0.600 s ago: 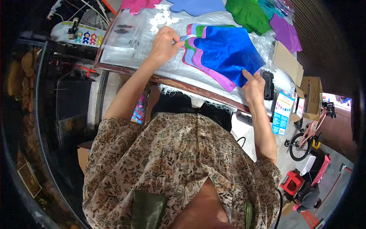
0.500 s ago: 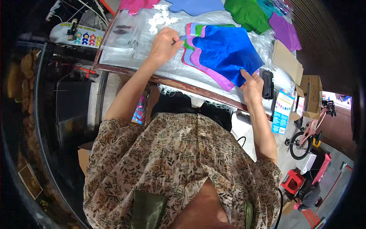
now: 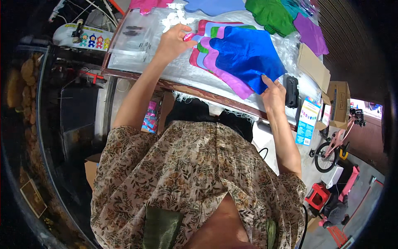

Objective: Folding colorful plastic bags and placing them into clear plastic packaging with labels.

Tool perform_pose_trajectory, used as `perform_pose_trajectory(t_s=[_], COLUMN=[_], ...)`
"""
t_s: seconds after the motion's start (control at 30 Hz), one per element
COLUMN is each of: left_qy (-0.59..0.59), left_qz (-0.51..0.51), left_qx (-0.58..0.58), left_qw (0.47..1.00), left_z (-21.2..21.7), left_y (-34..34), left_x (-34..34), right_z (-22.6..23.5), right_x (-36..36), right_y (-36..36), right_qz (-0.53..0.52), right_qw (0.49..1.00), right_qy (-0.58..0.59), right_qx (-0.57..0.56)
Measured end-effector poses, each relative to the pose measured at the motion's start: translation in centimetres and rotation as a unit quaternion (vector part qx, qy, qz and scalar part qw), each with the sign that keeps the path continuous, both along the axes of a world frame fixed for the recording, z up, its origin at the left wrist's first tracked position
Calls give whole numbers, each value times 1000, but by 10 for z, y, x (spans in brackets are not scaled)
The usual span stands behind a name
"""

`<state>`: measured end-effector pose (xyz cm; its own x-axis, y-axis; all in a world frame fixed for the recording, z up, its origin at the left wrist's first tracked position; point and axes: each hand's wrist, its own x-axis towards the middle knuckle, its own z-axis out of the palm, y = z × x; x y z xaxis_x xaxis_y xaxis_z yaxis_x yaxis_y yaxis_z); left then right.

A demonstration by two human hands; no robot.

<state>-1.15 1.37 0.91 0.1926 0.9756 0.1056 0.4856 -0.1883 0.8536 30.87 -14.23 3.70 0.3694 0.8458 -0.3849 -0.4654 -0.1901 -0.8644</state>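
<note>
Foil sheets [image 3: 248,54], one fanned stack, lying before you near your edge of the table [image 3: 120,73]; clock directions taken from the stack's middle, 12 being away from you.

Layers, as seen: blue sheet [image 3: 244,50] uppermost; pink-violet sheet [image 3: 234,85] beneath, showing at 7; green, pale blue and red margins stepped out toward 9, each with a rounded, wavy outline.

Left hand [image 3: 175,43], yours, at 9: thumb and finger closed in a pinch on a small red tab [image 3: 189,37].

Right hand [image 3: 274,94], yours, at 5: thumb laid over the blue sheet's near corner, fingers curled to its side; how many layers are gripped, you cannot tell from this view.

Surroundings on the table: white tangled pile [image 3: 176,20], at 10, just beyond your left hand; pink sheet [image 3: 149,5], farther along 10; large pale-blue sheet [image 3: 215,6], at 11; green sheets [image 3: 271,16], at 1; purple sheet [image 3: 311,35], at 2; crumpled clear plastic [image 3: 289,43], between 2 and 3; cardboard piece [image 3: 313,67], at 3; black object [image 3: 292,92], at 4, just beside your right hand.
</note>
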Motion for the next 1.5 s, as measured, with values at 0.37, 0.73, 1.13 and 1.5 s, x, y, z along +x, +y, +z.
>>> perform_pose_trajectory(t_s=[0.37, 0.73, 1.13, 1.5], left_qy=[80, 93, 82, 194], left_qz=[18, 0, -67, -172], left_qx=[201, 201, 239, 399], left_qw=[976, 975, 965, 880], left_z=[23, 15, 60, 62], left_y=[-46, -48, 22, 284], left_x=[-5, -33, 5, 215], right_z=[23, 55, 66, 129], right_x=[8, 2, 11, 81], right_y=[-22, -17, 21, 99], right_qz=[117, 220, 379, 322], right_qw=[989, 648, 586, 577], right_qy=[-36, -721, -707, -734], right_qx=[-87, 113, 116, 158])
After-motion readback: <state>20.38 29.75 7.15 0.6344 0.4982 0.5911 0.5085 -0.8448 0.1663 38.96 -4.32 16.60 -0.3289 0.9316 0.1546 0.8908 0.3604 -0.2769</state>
